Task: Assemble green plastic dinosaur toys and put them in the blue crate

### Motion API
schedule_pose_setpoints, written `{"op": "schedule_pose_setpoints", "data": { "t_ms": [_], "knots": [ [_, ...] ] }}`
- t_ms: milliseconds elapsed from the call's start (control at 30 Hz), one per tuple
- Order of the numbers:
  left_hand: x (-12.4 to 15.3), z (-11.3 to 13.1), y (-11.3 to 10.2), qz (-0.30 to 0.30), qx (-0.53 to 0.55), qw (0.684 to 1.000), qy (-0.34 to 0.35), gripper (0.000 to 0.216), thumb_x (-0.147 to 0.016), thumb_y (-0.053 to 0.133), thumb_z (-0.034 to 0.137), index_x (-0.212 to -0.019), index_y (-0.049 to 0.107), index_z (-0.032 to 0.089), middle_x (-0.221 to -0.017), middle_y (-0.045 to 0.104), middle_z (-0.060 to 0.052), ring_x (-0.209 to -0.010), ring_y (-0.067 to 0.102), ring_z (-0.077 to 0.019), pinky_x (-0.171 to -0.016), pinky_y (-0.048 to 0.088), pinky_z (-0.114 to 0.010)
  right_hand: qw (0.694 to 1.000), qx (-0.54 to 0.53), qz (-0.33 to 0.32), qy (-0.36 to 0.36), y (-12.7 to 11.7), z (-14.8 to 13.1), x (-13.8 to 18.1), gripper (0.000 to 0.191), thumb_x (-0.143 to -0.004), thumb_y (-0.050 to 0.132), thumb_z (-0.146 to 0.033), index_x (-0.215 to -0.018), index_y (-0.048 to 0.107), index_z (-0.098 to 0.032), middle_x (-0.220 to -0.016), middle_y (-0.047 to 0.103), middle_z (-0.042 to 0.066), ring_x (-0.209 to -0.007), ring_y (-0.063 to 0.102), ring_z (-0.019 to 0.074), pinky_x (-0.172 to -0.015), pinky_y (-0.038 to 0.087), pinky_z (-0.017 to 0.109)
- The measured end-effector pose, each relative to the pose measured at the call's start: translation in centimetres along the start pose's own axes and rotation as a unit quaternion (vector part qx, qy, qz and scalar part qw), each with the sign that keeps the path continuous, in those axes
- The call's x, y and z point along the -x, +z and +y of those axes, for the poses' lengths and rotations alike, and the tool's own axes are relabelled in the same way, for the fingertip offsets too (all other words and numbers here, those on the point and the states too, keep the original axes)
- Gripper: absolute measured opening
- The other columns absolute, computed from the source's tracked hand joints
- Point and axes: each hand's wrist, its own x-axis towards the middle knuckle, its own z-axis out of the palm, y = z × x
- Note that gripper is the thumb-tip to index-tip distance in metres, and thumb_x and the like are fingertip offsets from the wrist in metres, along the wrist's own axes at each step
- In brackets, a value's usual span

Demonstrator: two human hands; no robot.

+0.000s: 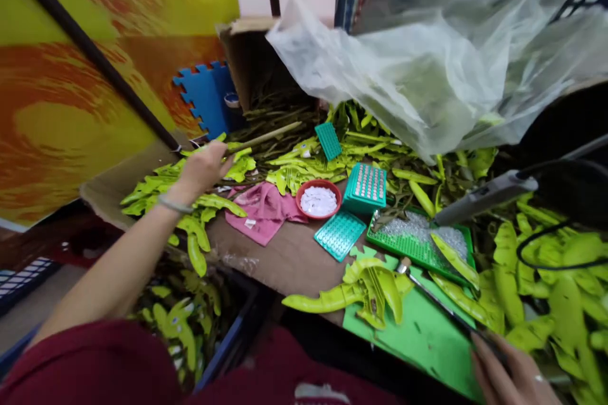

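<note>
My left hand is closed over the far left of the work surface, with a long olive-brown piece reaching out from its fingers toward the back. Beneath it lies a heap of yellow-green plastic parts. At the lower right, my right hand grips the dark handle of a small hammer. The hammer's head rests beside a yellow-green dinosaur-like plastic part, which lies partly over a green foam mat.
Mid-table are a red bowl of white pieces, teal trays, a pink cloth and a green tray of small shiny pieces. A grey corded tool hangs at right. Clear plastic sheeting covers the back.
</note>
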Motion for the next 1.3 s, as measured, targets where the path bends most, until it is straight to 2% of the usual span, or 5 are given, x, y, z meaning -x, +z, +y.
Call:
{"op": "schedule_pose_setpoints", "data": {
  "t_ms": [133, 233, 433, 700, 1300],
  "knots": [
    [5.0, 5.5, -1.3, -0.017, 0.044, 0.987, 0.154, 0.023, -0.103, 0.052, 0.04, -0.111, 0.058, 0.019, -0.096, 0.072, -0.003, -0.083, 0.063, -0.0153, -0.071, 0.055, -0.03, 0.98, 0.034, 0.116, 0.158, -1.8, -1.7, -7.7, 0.085, -0.081, 0.079, -0.027, -0.157, 0.04, -0.02, -0.132, 0.057, 0.019, -0.107, 0.062, 0.0336, -0.087, 0.054, 0.046],
    [6.4, 13.7, -2.2, -0.007, 0.066, 0.941, 0.331, 0.025, -0.1, 0.051, 0.017, -0.124, 0.057, 0.023, -0.094, 0.073, -0.001, -0.075, 0.064, -0.0162, -0.064, 0.051, -0.029, 0.993, -0.055, 0.09, 0.045, -0.5, -2.2, -15.3, 0.094, -0.087, 0.075, -0.039, -0.161, 0.022, -0.014, -0.135, 0.055, 0.023, -0.115, 0.059, 0.0339, -0.085, 0.053, 0.044],
    [7.2, 24.2, -1.1, -0.139, 0.19, 0.961, 0.146, 0.063, -0.102, 0.046, 0.061, -0.139, 0.05, 0.011, -0.107, 0.07, -0.014, -0.096, 0.069, -0.025, -0.079, 0.055, -0.035, 0.982, -0.013, -0.03, -0.187, 1.4, -3.8, -23.4, 0.032, -0.102, 0.044, -0.013, -0.13, 0.057, -0.008, -0.089, 0.067, 0.008, -0.082, 0.058, 0.0194, -0.066, 0.043, 0.033],
    [15.2, 24.2, 0.9, -0.25, 0.093, 0.951, 0.156, 0.072, -0.102, 0.041, 0.061, -0.147, 0.047, 0.006, -0.092, 0.062, -0.01, -0.083, 0.061, -0.0253, -0.063, 0.047, -0.034, 0.99, -0.129, -0.041, 0.034, 3.1, 0.3, -16.4, 0.037, -0.098, 0.056, -0.028, -0.131, 0.058, -0.012, -0.111, 0.062, 0.017, -0.098, 0.06, 0.0285, -0.078, 0.055, 0.042],
    [13.7, 23.7, 2.0, -0.339, 0.126, 0.917, 0.169, 0.071, -0.105, 0.035, 0.058, -0.152, 0.043, 0.005, -0.089, 0.063, -0.01, -0.08, 0.061, -0.024, -0.065, 0.048, -0.034, 0.944, -0.279, -0.156, -0.076, 6.2, -3.5, -14.4, 0.053, -0.096, 0.048, -0.007, -0.149, 0.05, -0.012, -0.136, 0.066, 0.017, -0.127, 0.056, 0.0302, -0.097, 0.053, 0.048]
  ]
}}
